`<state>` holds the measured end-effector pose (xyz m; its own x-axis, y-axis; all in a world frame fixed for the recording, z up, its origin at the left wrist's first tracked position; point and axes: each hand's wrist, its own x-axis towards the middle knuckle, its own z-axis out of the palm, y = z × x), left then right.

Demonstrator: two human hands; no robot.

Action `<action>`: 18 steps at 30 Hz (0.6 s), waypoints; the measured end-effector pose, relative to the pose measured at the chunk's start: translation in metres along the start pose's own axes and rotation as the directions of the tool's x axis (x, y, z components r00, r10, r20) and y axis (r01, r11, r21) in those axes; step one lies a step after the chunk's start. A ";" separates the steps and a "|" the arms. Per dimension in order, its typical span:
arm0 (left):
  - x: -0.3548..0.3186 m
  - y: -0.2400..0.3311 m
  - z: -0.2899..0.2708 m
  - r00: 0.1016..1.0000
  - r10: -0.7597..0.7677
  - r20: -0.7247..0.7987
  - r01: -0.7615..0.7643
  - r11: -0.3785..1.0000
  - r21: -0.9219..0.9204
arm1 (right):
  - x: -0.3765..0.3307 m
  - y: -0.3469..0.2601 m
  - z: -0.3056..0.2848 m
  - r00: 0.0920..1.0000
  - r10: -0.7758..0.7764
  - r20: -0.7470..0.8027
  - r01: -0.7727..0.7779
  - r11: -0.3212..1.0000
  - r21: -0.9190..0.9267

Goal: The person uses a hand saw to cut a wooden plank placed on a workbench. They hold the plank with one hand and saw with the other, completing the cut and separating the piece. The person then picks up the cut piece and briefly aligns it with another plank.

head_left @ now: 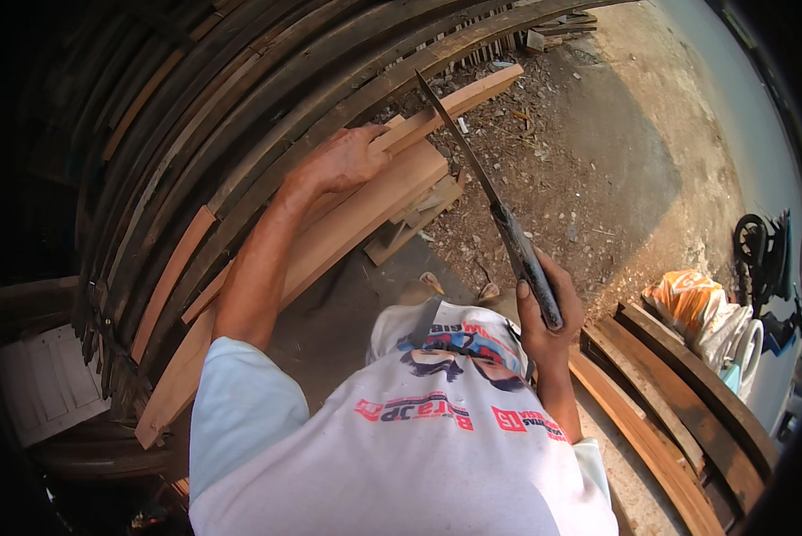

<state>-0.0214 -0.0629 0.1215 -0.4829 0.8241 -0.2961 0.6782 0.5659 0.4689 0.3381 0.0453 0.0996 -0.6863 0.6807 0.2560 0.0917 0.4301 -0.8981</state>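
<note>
Wooden slat [446, 105] under left hand [346, 161]

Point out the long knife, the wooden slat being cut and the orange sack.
long knife [462, 147], head view, mid-blade
wooden slat [472, 93], head view, upper end
orange sack [687, 299], head view, top
</note>
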 end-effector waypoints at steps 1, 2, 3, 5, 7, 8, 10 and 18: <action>0.001 -0.004 0.004 0.999 -0.001 -0.038 0.002 1.000 0.017 | -0.002 0.000 0.004 1.000 -0.010 0.001 0.010 1.000 0.006; 0.002 -0.007 0.006 0.997 -0.002 -0.077 0.005 0.999 0.032 | -0.005 0.001 0.009 1.000 -0.020 0.003 0.020 1.000 0.012; 0.006 -0.001 0.006 0.993 -0.008 -0.114 0.012 1.000 0.028 | -0.005 0.001 0.010 0.999 -0.034 0.009 0.034 0.999 0.015; 0.017 0.018 0.011 0.980 -0.029 -0.195 0.033 0.999 0.021 | -0.004 0.004 0.013 0.999 -0.035 0.025 0.035 0.999 0.020; 0.024 0.043 0.014 0.969 -0.054 -0.240 0.052 0.999 -0.015 | 0.001 0.000 0.013 0.999 -0.019 0.045 0.018 0.999 0.027; 0.027 0.051 0.016 0.962 -0.070 -0.263 0.064 0.997 -0.032 | 0.003 -0.002 0.013 0.998 -0.022 0.055 0.020 0.999 0.027; 0.036 0.054 0.023 0.939 -0.074 -0.335 0.086 0.996 0.020 | 0.008 -0.004 0.010 0.997 -0.036 0.074 0.033 0.999 0.041; 0.047 0.057 0.035 0.849 -0.143 -0.508 0.220 0.971 0.094 | 0.030 0.010 -0.001 0.974 -0.128 0.189 0.100 0.983 0.153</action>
<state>0.0135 0.0090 0.1051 -0.7886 0.6061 0.1042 0.6046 0.7331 0.3116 0.3193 0.0706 0.0982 -0.8165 0.4954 0.2965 -0.0885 0.4001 -0.9122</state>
